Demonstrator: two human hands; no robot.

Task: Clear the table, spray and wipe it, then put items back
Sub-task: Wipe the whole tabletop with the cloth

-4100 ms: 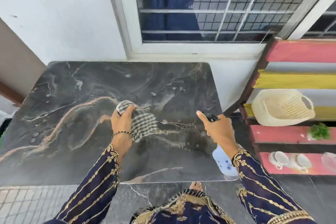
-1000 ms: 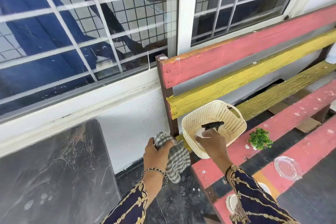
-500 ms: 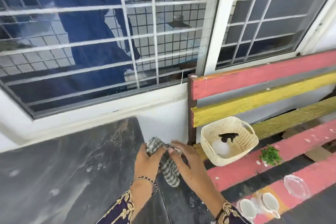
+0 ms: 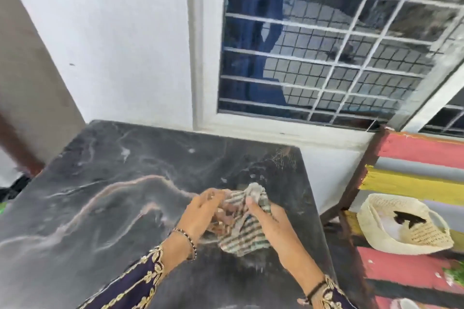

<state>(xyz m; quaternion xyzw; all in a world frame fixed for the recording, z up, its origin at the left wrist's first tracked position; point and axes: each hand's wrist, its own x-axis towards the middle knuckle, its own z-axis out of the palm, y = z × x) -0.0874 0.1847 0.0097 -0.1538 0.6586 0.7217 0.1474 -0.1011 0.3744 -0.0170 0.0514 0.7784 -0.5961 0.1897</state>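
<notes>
1. Two hands hold one checked cloth between them, above the right part of the table.
2. The left hand grips the cloth's left edge with curled fingers; blur hides exactly how each finger lies.
3. The right hand grips the cloth's right side, its thumb pressed on the bunched top and its fingers wrapped round behind.
4. The cloth is crumpled and hangs below the hands. Whether its lower edge touches the table, I cannot tell.
5. The table is dark marble with pale veins, and its far edge sits against the white wall below a barred window.
6. A beaded bracelet circles the left wrist, and both sleeves are dark blue with gold trim.
7. A bench with red and yellow slats stands just beside the table's right edge.
8. A cream basket rests on the bench seat, well apart from the hands.
9. The sprayer lies inside the basket, its black trigger head showing over a white body.
</notes>
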